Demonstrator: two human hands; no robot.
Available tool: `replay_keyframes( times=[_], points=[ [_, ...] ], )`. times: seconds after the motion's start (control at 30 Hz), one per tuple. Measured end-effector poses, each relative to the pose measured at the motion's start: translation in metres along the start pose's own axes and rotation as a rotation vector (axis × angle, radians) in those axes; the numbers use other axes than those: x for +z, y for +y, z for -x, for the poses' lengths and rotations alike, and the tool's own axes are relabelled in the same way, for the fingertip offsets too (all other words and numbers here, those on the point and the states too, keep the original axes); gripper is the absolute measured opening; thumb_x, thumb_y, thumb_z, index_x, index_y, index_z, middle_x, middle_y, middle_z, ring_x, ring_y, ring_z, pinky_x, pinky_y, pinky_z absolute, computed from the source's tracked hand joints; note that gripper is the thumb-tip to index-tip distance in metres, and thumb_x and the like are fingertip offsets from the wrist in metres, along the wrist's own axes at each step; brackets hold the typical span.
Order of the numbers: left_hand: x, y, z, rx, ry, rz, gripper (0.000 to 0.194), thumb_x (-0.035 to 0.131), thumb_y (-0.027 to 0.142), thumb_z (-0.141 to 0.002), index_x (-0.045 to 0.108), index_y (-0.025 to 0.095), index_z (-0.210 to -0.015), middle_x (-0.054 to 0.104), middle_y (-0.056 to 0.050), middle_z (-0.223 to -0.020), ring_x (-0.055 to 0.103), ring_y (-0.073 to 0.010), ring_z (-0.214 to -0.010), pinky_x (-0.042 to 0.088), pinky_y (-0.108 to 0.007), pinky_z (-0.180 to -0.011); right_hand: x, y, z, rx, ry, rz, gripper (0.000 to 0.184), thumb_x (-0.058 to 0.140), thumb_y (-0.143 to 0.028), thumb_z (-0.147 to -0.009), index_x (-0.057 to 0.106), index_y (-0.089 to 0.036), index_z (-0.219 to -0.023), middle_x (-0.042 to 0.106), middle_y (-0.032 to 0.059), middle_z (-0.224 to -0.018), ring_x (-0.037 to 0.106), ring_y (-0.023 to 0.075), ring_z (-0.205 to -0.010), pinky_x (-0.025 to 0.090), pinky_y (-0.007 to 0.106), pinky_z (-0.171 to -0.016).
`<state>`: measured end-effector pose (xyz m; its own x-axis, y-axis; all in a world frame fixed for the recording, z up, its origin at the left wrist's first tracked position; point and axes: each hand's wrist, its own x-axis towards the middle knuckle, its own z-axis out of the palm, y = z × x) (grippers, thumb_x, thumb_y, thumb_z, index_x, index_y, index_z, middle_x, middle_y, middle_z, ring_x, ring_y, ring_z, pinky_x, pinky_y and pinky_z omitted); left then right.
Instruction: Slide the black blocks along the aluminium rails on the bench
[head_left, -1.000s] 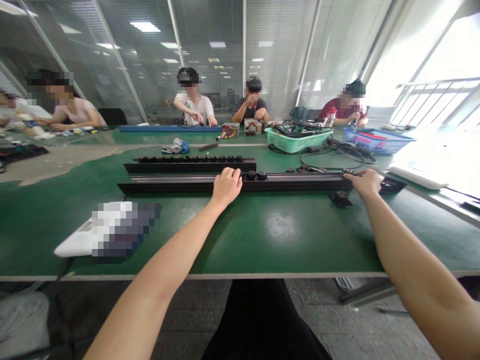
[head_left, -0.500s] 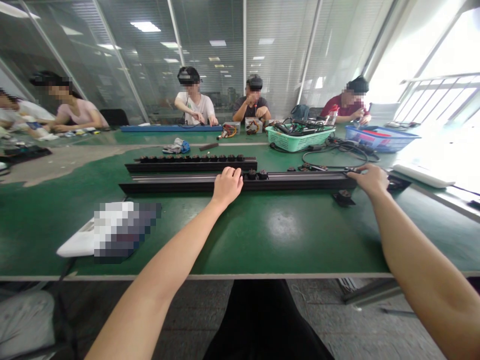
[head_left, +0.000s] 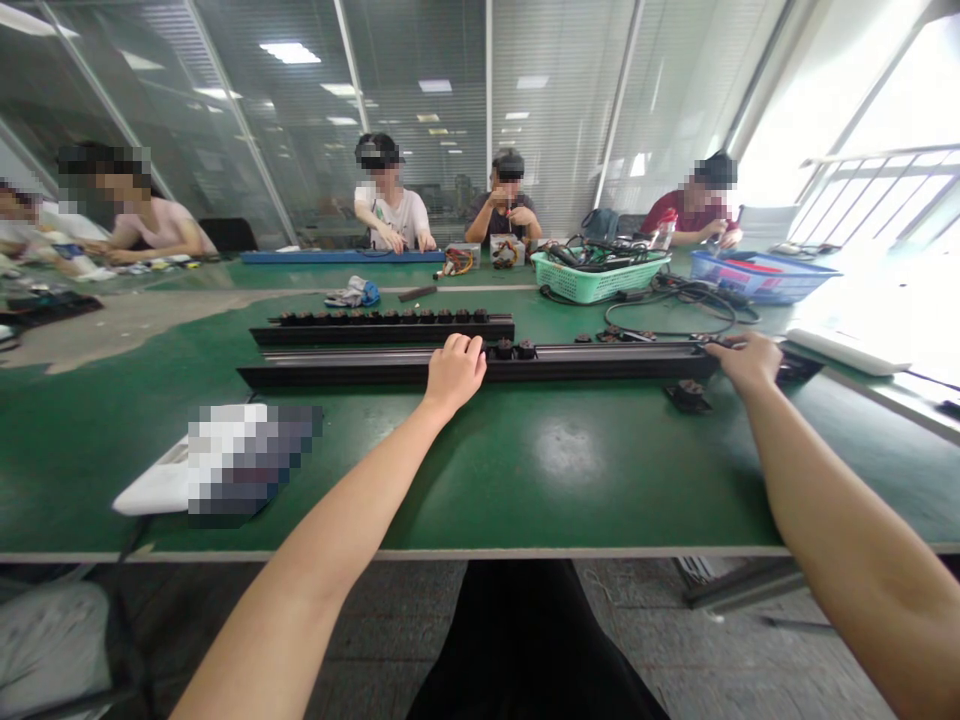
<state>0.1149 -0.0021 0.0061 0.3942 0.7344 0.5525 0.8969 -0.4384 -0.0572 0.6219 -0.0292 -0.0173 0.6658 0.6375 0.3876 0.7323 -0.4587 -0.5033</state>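
Observation:
A long black rail [head_left: 600, 368] with a grey inner channel lies across the green table in front of me. My left hand [head_left: 456, 370] is closed over its middle, fingers curled across the top edge. Just right of those fingers, two black socket-like pieces [head_left: 515, 349] sit in the channel. At the rail's right part my right hand [head_left: 752, 360] is closed, thumb and fingers together at the channel; what they pinch is too small and hidden to name. Nearer to me, below that hand, a loose black socket-like piece [head_left: 688, 395] lies on the table.
Behind stands a second black rail [head_left: 382, 333] carrying a row of several such pieces. A green basket [head_left: 592, 282] of cables, a blue basket [head_left: 772, 283] and a black cable [head_left: 675, 325] lie farther right. A white device [head_left: 161, 480] is front left. Several people sit across.
My right hand has shifted slightly to the right along the rail. My left hand and the rail have stayed in place.

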Motion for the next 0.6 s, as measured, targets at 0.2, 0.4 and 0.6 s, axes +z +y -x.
replay_keyframes(
  times=[0.2, 0.4, 0.6],
  points=[
    [0.000, 0.000, 0.000, 0.002, 0.000, 0.006, 0.033, 0.043, 0.027, -0.107, 0.062, 0.018, -0.133, 0.068, -0.016, -0.127, 0.056, -0.0296, -0.129, 0.053, -0.040, -0.095, -0.002, -0.005, 0.004, 0.142, 0.003, -0.064, 0.045, 0.072, -0.033, -0.091, 0.073, -0.008, -0.129, 0.071, 0.0238, -0.122, 0.061, 0.0285, -0.104, 0.042, 0.037, -0.095],
    [0.001, -0.001, 0.000, 0.003, 0.001, 0.016, 0.033, 0.044, 0.027, -0.107, 0.062, 0.018, -0.133, 0.067, -0.016, -0.126, 0.056, -0.0297, -0.130, 0.053, -0.040, -0.096, -0.008, 0.002, 0.012, 0.296, 0.095, -0.054, 0.049, 0.071, -0.033, -0.090, 0.071, -0.011, -0.134, 0.067, 0.0282, -0.127, 0.061, 0.0353, -0.114, 0.044, 0.044, -0.090],
    [0.001, -0.001, -0.001, 0.004, 0.002, 0.013, 0.034, 0.044, 0.027, -0.107, 0.062, 0.018, -0.134, 0.068, -0.016, -0.126, 0.056, -0.0296, -0.128, 0.053, -0.039, -0.095, -0.009, 0.002, 0.014, 0.274, 0.009, 0.023, 0.045, 0.072, -0.039, -0.091, 0.073, -0.021, -0.132, 0.065, 0.0267, -0.132, 0.061, 0.0359, -0.118, 0.044, 0.047, -0.090]
  ],
)
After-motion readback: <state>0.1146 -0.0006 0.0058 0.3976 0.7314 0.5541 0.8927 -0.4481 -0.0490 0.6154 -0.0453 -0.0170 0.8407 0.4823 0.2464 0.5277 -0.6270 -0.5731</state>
